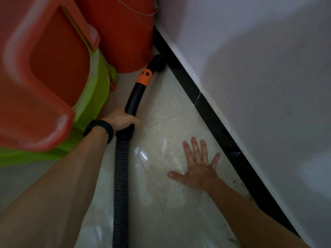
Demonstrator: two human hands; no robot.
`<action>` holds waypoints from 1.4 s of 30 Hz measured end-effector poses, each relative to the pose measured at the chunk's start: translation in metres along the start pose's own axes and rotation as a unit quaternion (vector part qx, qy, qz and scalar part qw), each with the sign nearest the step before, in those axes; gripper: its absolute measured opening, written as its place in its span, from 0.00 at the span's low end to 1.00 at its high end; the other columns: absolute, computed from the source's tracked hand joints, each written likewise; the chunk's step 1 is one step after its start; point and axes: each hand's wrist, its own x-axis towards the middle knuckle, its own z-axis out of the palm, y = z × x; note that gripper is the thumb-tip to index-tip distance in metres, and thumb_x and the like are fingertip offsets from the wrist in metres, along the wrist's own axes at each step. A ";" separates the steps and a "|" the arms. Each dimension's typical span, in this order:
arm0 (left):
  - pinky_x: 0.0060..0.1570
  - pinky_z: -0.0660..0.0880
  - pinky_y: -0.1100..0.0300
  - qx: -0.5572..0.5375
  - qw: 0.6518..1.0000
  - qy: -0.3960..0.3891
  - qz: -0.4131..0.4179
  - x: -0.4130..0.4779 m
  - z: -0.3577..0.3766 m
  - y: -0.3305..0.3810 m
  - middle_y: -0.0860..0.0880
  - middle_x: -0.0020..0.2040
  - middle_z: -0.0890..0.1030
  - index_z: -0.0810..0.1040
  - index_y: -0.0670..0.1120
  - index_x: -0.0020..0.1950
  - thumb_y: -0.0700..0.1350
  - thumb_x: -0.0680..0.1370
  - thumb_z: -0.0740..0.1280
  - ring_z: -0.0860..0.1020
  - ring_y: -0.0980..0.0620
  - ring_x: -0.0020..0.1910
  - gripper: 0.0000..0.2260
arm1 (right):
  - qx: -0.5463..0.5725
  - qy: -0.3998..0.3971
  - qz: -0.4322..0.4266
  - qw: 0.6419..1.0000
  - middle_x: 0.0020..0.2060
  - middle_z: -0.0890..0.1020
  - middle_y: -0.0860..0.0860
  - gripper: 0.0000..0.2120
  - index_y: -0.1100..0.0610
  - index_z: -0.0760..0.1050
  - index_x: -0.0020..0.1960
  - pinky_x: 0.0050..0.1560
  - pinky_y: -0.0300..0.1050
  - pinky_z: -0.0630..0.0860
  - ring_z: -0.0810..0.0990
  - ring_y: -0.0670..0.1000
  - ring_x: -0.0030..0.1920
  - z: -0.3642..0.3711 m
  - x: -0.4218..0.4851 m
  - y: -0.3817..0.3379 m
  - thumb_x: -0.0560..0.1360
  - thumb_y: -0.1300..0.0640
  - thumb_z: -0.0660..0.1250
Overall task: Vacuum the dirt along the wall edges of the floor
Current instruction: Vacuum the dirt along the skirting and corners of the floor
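The vacuum's brush nozzle (158, 64) sits in the corner where the black skirting (198, 97) meets the red bucket (129, 33); its rigid black wand (133, 97) looks light and stiff, best held just above the ribbed hose (120, 172), which will flex; the left hand (121, 119) grips it there; the right hand (198, 169) lies flat, fingers spread, on the glossy floor (161, 203) among dirt specks (179, 158).

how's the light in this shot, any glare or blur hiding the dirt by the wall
Head view: dim overall, soft shadows across the wall; small glare streaks on the floor tiles beside the hose; the red stool up close looks soft and blurred; dark specks near the right hand are visible.
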 end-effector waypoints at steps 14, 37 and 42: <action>0.35 0.70 0.56 -0.166 0.966 -0.195 -0.039 -0.108 0.079 -0.050 0.48 0.30 0.71 0.70 0.49 0.27 0.34 0.56 0.69 0.71 0.48 0.31 0.12 | 0.104 -0.039 -0.007 0.994 0.82 0.34 0.45 0.46 0.44 0.38 0.84 0.80 0.66 0.46 0.36 0.52 0.82 -0.041 -0.020 0.010 0.79 0.40 0.65; 0.34 0.74 0.59 0.041 0.981 -0.188 -0.007 -0.213 0.146 -0.085 0.49 0.31 0.77 0.73 0.46 0.30 0.36 0.60 0.71 0.77 0.49 0.32 0.08 | 0.696 0.042 0.057 0.715 0.61 0.82 0.56 0.32 0.59 0.63 0.76 0.57 0.60 0.82 0.87 0.56 0.49 0.016 -0.145 -0.040 0.80 0.46 0.70; 0.39 0.74 0.62 0.183 0.976 -0.113 0.039 -0.239 0.152 -0.106 0.50 0.46 0.80 0.77 0.52 0.52 0.43 0.65 0.74 0.78 0.51 0.42 0.17 | 0.745 0.062 0.086 0.659 0.54 0.83 0.60 0.19 0.58 0.71 0.64 0.45 0.57 0.86 0.88 0.60 0.47 0.035 -0.160 -0.046 0.77 0.56 0.72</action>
